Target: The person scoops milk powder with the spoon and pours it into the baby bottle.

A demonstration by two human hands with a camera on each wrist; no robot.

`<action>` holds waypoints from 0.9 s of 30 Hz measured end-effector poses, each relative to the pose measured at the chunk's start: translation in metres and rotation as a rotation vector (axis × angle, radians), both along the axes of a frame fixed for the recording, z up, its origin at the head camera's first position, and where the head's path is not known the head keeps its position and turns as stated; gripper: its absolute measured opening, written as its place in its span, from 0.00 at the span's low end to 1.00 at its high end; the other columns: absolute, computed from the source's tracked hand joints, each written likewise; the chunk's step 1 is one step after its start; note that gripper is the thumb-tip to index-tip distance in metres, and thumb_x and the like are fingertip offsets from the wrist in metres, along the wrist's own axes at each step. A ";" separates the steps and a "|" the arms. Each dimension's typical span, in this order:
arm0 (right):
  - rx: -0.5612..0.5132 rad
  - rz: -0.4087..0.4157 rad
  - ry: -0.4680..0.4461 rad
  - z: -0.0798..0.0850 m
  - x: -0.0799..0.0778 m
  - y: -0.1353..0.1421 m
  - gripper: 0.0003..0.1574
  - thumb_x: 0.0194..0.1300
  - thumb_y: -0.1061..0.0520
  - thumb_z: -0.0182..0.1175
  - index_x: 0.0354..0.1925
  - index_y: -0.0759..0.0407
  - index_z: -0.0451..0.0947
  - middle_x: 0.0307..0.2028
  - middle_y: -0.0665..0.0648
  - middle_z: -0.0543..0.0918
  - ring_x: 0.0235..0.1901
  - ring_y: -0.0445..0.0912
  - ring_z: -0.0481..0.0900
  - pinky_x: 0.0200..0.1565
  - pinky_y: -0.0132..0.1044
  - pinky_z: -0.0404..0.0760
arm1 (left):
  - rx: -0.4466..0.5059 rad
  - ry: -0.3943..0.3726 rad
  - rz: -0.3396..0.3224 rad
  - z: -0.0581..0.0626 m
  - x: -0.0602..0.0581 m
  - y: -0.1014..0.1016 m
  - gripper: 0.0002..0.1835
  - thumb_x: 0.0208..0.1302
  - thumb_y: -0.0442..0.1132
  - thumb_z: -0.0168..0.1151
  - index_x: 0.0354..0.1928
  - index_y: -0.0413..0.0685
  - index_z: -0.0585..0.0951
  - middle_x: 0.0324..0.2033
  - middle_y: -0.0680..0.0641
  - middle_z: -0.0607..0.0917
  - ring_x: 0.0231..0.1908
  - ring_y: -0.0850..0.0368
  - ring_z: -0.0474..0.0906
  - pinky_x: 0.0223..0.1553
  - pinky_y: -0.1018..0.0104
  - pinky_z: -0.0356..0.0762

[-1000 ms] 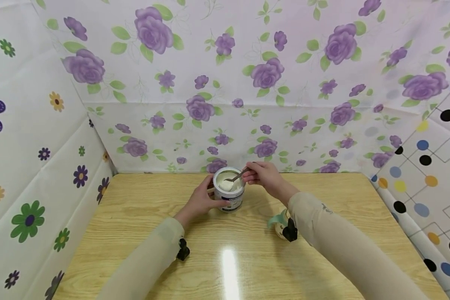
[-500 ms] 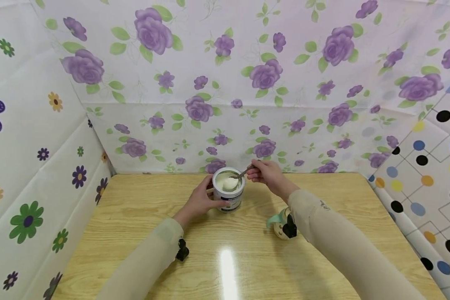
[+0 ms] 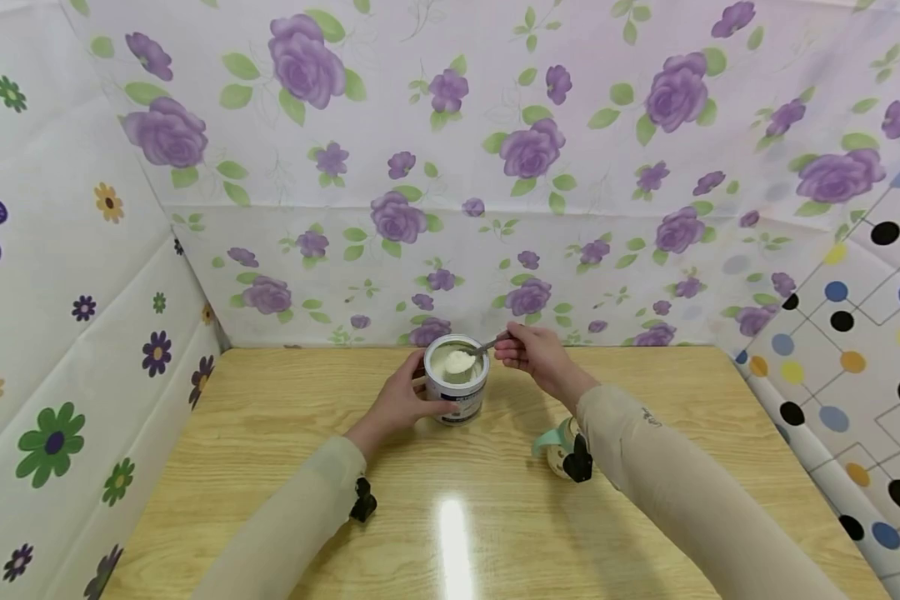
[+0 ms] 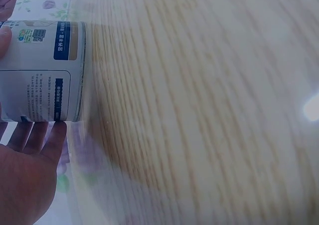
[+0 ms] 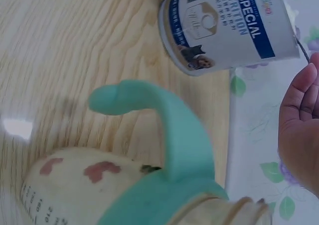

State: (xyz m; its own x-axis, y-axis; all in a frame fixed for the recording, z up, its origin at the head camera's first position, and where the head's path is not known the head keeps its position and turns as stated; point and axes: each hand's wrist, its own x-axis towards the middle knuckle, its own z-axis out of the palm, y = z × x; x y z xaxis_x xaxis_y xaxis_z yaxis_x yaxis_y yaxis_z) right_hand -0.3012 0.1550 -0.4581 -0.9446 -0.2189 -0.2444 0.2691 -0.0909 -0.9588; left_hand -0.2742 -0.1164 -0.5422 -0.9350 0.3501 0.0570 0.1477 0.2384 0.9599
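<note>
Item, left hand: I have it clamped round a white tin, thumb across the front, fingers behind. Tin upright on the wood-grain table, mouth open.

Label, right wrist view: "ETSPECIAL" on a navy band, the first letter cut off; "NUTRITION" beside it, Chinese characters alongside, pictured animals near the base. Label, left wrist view: 营养丰富 on a navy panel, a square code beside it, smaller print too fine for me to read.

Item, right hand: I have thumb and fingers pinched on the handle of a spoon. Its bowl, heaped with white powder, lies over or inside the tin's mouth; I cannot tell which.

Item, below the right hand's wrist: one cream bottle, reddish-brown patches, teal handle, threaded neck; "210" legible on its scale.
</note>
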 end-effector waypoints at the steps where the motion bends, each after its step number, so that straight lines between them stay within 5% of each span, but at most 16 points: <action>1: -0.007 -0.001 -0.002 0.000 0.000 0.000 0.26 0.89 0.52 0.47 0.59 0.77 0.73 0.30 0.50 0.87 0.31 0.38 0.87 0.39 0.29 0.87 | -0.004 -0.002 0.002 0.000 0.000 0.000 0.55 0.54 0.41 0.87 0.81 0.55 0.63 0.71 0.44 0.75 0.75 0.44 0.69 0.74 0.43 0.71; 27: -0.071 -0.036 -0.062 -0.005 0.003 0.004 0.21 0.89 0.53 0.46 0.50 0.69 0.77 0.28 0.51 0.86 0.30 0.39 0.86 0.38 0.30 0.87 | -0.015 -0.021 0.001 -0.001 0.000 0.000 0.54 0.54 0.42 0.87 0.80 0.58 0.64 0.72 0.45 0.74 0.75 0.43 0.69 0.73 0.46 0.73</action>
State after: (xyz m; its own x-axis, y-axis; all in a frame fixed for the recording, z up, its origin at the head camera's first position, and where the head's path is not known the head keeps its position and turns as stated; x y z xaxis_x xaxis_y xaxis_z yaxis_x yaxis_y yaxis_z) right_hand -0.2986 0.1591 -0.4628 -0.9358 -0.2038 -0.2875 0.3229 -0.1689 -0.9312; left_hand -0.2746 -0.1165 -0.5432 -0.9364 0.3495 0.0316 0.1268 0.2531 0.9591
